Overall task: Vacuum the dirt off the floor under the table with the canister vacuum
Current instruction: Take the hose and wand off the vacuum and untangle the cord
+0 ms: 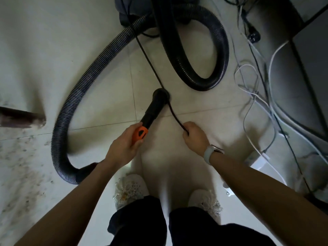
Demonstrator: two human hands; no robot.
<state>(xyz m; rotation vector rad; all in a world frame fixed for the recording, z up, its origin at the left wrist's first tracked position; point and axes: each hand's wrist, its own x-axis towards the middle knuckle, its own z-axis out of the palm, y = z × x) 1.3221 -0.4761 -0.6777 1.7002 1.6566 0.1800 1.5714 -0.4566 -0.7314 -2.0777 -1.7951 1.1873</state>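
Judging by looks, the canister [134, 9] is bulky, probably heavy, so drag it by the hose [92, 71], which is ribbed and floppy, looping left of the nozzle [156, 105]. Left hand [122, 148] wraps the orange handle [140, 134]; right hand [195, 135] pinches the thin cord [174, 114]. Dirt [21, 166] lies far left of the nozzle. No readable labels.
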